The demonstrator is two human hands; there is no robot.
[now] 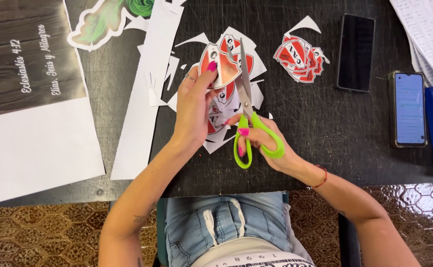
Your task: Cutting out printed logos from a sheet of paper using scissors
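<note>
Your left hand (192, 106) pinches a red-and-white shield sticker (218, 69) between thumb and fingertips, lifting it above the dark table (325, 133). Your right hand (268, 143) has its fingers threaded through the green handles of the scissors (248, 116), whose blades touch the sticker's right edge. Right of the scissors lies a pile of cut stickers (299, 58), then a black phone (356, 52).

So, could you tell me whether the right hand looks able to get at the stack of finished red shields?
Probably yes, but not freely: the right hand is in the green scissors. The stack of red shields lies on bare dark table beyond it, nothing between.
</note>
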